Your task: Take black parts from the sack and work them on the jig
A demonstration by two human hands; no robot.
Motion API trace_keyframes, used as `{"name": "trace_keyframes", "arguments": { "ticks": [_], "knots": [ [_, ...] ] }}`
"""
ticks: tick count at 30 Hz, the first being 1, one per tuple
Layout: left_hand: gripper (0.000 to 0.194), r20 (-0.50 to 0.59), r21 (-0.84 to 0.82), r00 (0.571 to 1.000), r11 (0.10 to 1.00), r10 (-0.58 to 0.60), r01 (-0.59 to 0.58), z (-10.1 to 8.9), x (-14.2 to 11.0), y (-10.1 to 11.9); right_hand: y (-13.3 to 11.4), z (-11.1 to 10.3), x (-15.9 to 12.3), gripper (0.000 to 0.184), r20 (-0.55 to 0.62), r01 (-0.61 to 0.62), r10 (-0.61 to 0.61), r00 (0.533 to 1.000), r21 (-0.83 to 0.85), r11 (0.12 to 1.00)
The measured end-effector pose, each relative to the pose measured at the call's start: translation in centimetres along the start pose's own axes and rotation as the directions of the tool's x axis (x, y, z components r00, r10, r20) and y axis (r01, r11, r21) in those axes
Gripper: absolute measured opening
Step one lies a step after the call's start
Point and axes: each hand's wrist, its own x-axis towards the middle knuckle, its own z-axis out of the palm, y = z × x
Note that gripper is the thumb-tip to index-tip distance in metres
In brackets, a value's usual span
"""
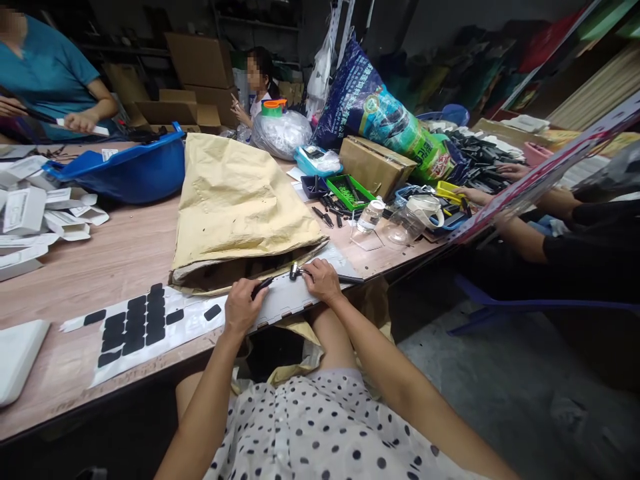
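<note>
My left hand (243, 305) rests at the table's near edge, fingers curled round a small black piece (263, 285). My right hand (321, 280) is closed on a thin black-handled tool (345, 279) with a metal head (294, 271) lying across a white die-cut card (280, 303). Just left of my hands a white backing sheet (165, 330) carries several black rectangular pads (135, 323). Behind both hands lies a large tan paper sack (235, 200), its open mouth facing me.
White folded boxes (30, 213) and a blue basin (125, 173) are at the left. A green tray (353, 191), clear bottle (371, 215), cardboard box (375, 163) and printed bag (385, 110) lie at the right. Other people sit at the far left, back and right.
</note>
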Motion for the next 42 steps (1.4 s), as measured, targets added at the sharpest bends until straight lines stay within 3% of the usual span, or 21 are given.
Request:
{"name": "trace_keyframes", "arguments": {
  "ticks": [4, 13, 18, 21, 28, 32, 37, 42],
  "knots": [
    [0.015, 0.092, -0.005, 0.995, 0.999, 0.037, -0.036, 1.1, -0.4, -0.3, 0.1, 0.1, -0.1, 0.020, -0.003, 0.001, -0.001, 1.000, 0.007, 1.000],
    [0.012, 0.131, -0.073, 0.991, 0.997, 0.015, -0.005, 1.3, -0.1, -1.1, 0.5, -0.4, -0.1, 0.023, 0.001, 0.033, -0.033, 0.999, 0.049, 0.998],
    [0.011, 0.148, -0.090, 0.989, 0.996, -0.003, 0.017, 1.4, 0.1, -0.9, -2.3, -1.0, -1.0, 0.031, -0.099, 0.045, -0.023, 0.995, 0.234, 0.971],
    [0.011, 0.155, -0.105, 0.988, 0.994, -0.023, 0.040, 1.3, 0.2, -0.7, -4.4, -1.2, -1.4, 0.032, -0.082, 0.070, -0.046, 0.996, 0.321, 0.945],
    [0.009, 0.152, -0.110, 0.987, 0.991, -0.054, 0.071, 1.3, 0.2, -0.5, -7.2, -1.6, -2.0, 0.031, -0.036, 0.099, -0.093, 0.995, 0.281, 0.954],
    [0.008, 0.146, -0.116, 0.988, 0.990, -0.058, 0.075, 1.4, 0.2, -0.6, -7.3, -1.6, -2.2, 0.026, 0.039, 0.082, -0.091, 0.995, 0.200, 0.976],
    [0.010, 0.134, -0.141, 0.990, 0.988, -0.046, 0.065, 1.6, 0.2, -0.7, -6.6, -1.8, -2.1, 0.027, -0.030, 0.039, -0.033, 0.999, 0.224, 0.974],
    [0.010, 0.136, -0.137, 0.989, 0.988, -0.058, 0.077, 1.5, 0.3, -0.7, -6.1, -1.5, -2.3, 0.024, 0.002, 0.027, -0.028, 1.000, 0.224, 0.974]
  ]
}}
